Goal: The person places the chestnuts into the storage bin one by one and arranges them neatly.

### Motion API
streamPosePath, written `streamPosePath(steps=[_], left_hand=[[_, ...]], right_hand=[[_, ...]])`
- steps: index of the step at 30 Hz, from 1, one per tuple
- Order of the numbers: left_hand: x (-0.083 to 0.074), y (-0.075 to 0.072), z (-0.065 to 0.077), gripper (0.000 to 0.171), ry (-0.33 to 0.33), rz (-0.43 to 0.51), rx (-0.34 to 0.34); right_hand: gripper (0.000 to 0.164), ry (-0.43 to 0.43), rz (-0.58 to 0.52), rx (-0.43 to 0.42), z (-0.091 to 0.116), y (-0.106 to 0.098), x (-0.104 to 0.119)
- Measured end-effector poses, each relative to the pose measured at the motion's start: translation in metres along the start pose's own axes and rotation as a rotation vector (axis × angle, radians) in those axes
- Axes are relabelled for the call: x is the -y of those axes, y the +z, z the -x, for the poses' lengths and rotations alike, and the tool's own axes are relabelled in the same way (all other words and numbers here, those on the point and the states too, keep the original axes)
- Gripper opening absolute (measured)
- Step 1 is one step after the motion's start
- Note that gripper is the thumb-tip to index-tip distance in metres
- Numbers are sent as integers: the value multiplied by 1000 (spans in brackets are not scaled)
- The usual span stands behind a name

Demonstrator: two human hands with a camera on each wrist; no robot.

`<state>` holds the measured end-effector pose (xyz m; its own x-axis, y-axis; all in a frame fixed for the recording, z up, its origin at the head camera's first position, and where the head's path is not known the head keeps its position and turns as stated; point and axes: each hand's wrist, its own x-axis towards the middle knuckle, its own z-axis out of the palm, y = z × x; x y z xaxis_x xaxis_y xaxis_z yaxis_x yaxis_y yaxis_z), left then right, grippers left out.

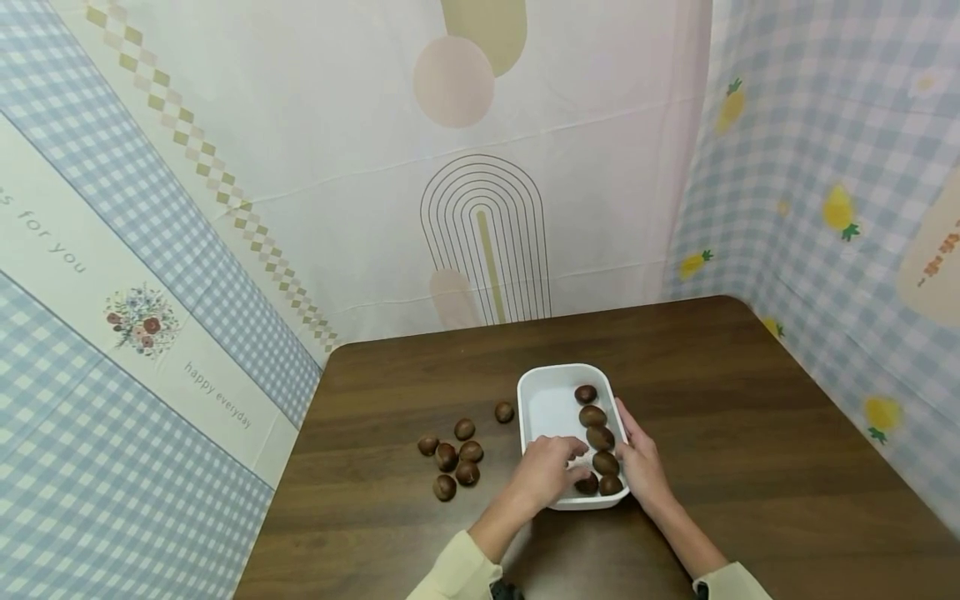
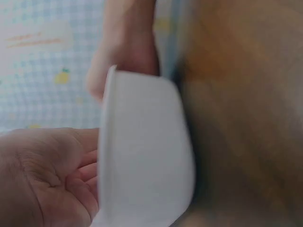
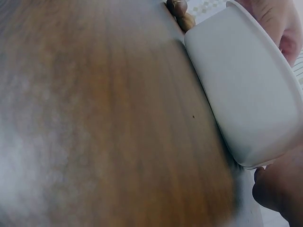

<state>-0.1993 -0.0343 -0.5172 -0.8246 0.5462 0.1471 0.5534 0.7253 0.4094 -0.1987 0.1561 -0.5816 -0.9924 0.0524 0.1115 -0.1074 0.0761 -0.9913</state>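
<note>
A white rectangular tray (image 1: 543,392) stands on the table with several brown chestnuts (image 1: 592,417) along its right side. My left hand (image 1: 546,471) reaches over the tray's left rim. Its thumb and fingers are spread apart, close to a chestnut (image 1: 587,483) in the near part of the tray; no chestnut shows between them. On the opposite side, my right hand (image 1: 647,475) grips the tray, thumb at the rim and fingers along the outer wall. The left wrist view shows the left palm (image 2: 42,175) beside the tray wall (image 2: 147,151).
Left of the tray, several loose chestnuts (image 1: 447,456) lie in a group, with a single chestnut (image 1: 504,412) nearer the tray. The wooden table (image 1: 750,433) ends at the back against a printed cloth (image 1: 600,208). Checked cloth (image 1: 817,275) hangs at the right.
</note>
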Motion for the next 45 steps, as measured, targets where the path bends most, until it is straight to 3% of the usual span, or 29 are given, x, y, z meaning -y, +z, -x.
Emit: streamPosePath(steps=[5,11,16,22,28,31,38,45], left_hand=[[21,-23,0,23,-8,95,-128],[55,-51,8,27,-94,231,-275],[86,-68,19,34,-169,326,-358],[122,-77,39,42,-248,421,-403],[155,-76,58,41,-306,413,-487],[168,-74,68,41,-351,401,-498],[190,-66,88,43,-431,428,-449],[208,-58,103,46,-414,500,-414]], right_hand=[[85,10,9,-12,0,1,-1],[84,36,13,-2,1,0,-2],[84,40,20,3,1,-1,-3],[84,36,25,3,0,-1,-2],[83,35,16,5,1,-2,0],[83,31,15,1,1,-2,1],[83,42,4,5,1,-1,3],[83,35,15,9,1,0,4]])
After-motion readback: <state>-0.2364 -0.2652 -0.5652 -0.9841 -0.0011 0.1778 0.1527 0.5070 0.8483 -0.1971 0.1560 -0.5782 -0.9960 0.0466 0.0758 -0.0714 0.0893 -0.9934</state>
